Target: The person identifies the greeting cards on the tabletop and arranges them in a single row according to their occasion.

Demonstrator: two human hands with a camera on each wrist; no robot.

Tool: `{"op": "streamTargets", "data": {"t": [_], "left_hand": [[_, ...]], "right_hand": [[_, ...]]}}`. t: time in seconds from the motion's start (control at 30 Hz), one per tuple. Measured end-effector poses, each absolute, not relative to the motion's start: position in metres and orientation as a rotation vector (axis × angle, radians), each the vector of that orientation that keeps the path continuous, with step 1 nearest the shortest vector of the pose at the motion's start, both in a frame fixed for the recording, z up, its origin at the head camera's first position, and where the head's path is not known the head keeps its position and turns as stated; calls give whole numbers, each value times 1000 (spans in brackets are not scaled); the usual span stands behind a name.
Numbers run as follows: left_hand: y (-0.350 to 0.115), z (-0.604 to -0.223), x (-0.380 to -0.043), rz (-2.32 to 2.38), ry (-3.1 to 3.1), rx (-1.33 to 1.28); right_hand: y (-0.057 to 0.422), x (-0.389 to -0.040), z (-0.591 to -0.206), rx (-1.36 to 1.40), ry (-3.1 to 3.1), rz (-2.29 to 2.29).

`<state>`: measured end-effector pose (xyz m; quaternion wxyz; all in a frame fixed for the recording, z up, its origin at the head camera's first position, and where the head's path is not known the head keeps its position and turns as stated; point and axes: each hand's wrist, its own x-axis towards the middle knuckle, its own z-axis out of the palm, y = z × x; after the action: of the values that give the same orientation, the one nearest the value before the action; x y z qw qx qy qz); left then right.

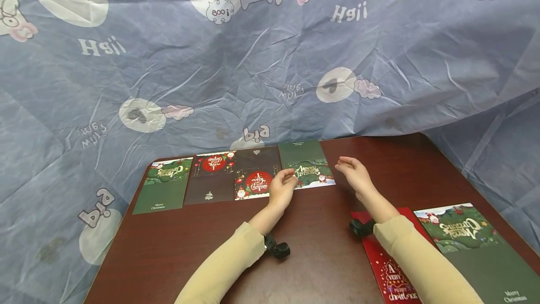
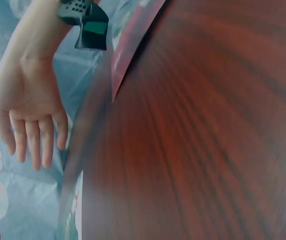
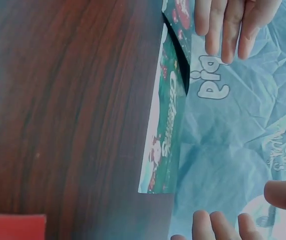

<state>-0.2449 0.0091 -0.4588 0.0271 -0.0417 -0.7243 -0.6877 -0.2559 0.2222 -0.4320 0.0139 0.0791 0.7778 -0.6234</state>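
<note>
Facing each other above the worktop (image 1: 312,233) in the head view, the left hand (image 1: 282,187) and right hand (image 1: 356,175) stand either side of a green Christmas card (image 1: 307,163) lying at the far edge. The left hand's fingers are relaxed and close together over that card's left side; whether they touch it I cannot tell. The right hand's fingers are loosely straight, just off the card's other side. Two dark cards, one with its red disc farther off (image 1: 202,184) and one with it nearer (image 1: 256,174), continue the row toward the far left corner, where another green card (image 1: 166,191) lies. A red card (image 1: 381,257) lies partly beneath the right sleeve (image 1: 422,257), beside a green card along the right edge (image 1: 476,247); patterned cloth (image 1: 232,60) hangs behind. In the left wrist view, the right hand shows its palm, fingers straight and slightly spread, below a black wrist camera (image 2: 87,25); the reddish sheet near the top is probably the red card. In the right wrist view, the left hand's straight fingers enter at the top, the right hand's fingertips at the bottom, with the green Christmas card lying near the cloth.
</note>
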Motion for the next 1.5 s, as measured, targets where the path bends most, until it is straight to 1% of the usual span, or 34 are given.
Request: {"op": "streamTargets", "data": {"t": [0.17,0.47,0.9,1.2,1.5], "left_hand": [[12,-434,-220,-2188,-2231,-202],[26,-462,-216,-2296,-2212,-267],[43,-464,-184,-2448,-2081,-387],[54,-468,-168,-2578,-2058,-375],[61,-473,-154,-2633,-2079,-354]], "right_hand": [[229,-244,-429,207,2415,-1937],[237,-222,-424,120,2460,-1915],[247,-188,-423,46,2502,-1928],[260,-164,-421,1,2579,-1863],[283,-144,-429,3,2624,-1883]]}}
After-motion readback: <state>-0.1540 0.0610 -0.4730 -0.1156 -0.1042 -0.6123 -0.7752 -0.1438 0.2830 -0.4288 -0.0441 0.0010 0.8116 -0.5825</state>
